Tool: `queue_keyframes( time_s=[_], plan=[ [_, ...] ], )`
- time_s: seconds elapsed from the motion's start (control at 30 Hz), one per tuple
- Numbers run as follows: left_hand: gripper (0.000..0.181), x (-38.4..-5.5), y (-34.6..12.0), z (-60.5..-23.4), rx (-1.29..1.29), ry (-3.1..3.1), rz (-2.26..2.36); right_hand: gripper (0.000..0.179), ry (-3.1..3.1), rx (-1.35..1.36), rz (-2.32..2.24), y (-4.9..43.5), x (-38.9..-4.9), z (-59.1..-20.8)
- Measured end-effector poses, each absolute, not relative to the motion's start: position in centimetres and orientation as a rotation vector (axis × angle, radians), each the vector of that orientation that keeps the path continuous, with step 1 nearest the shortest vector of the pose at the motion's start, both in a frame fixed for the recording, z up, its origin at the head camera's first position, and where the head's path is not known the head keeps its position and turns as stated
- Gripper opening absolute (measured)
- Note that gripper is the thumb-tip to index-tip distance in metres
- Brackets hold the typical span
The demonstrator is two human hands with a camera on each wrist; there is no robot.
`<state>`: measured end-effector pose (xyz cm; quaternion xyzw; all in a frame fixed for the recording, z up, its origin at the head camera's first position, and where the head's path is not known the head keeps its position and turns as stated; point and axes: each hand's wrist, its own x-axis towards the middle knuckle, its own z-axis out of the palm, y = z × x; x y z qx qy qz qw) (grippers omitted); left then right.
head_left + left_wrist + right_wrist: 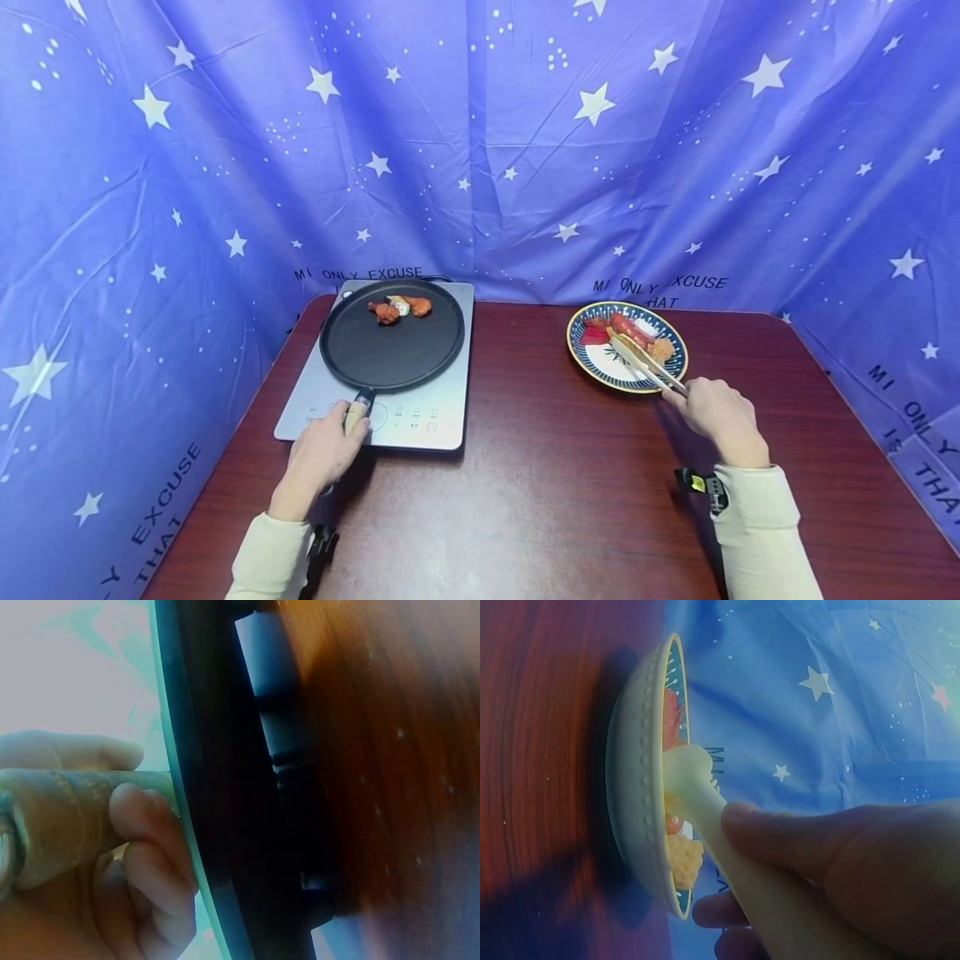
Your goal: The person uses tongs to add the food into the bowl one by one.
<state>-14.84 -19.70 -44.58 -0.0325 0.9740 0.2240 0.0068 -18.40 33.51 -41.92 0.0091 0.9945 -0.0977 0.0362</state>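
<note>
My left hand point(327, 450) grips the wood-coloured handle point(71, 814) of a flat black frying pan point(390, 354). The pan sits on a silver induction cooker point(300, 400). Near its far rim lie reddish-brown pieces that look like chicken point(386, 313) and a whitish piece point(398, 306). On the right, my right hand point(722, 414) holds pale tongs point(739, 859), their tips down in a patterned plate point(579, 364). A brownish-yellow piece point(627, 347) shows between the tong arms. Beside it lie a red sausage point(632, 330), a crumbed golden piece point(661, 350) and a dark red piece point(595, 335).
Both the cooker and the plate stand on a dark red-brown wooden table point(525, 467), with bare tabletop between them. A blue star-printed curtain point(517, 225) hangs close behind the table and along both sides. A black cable point(438, 278) lies behind the cooker.
</note>
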Motion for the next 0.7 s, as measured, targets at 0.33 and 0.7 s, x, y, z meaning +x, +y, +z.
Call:
queue_keyframes(
  time_s=[0.33,0.7],
  plan=[
    [0.044,-14.81,-19.67,-44.62,-0.096,3.050,0.699,0.050,3.074,0.011,-0.286,33.56,-18.31,-42.07],
    [0.045,-14.77,-19.67,-44.56,-0.099,3.046,0.695,0.045,3.152,-0.102,-0.296,33.81,-18.20,-41.94]
  ],
)
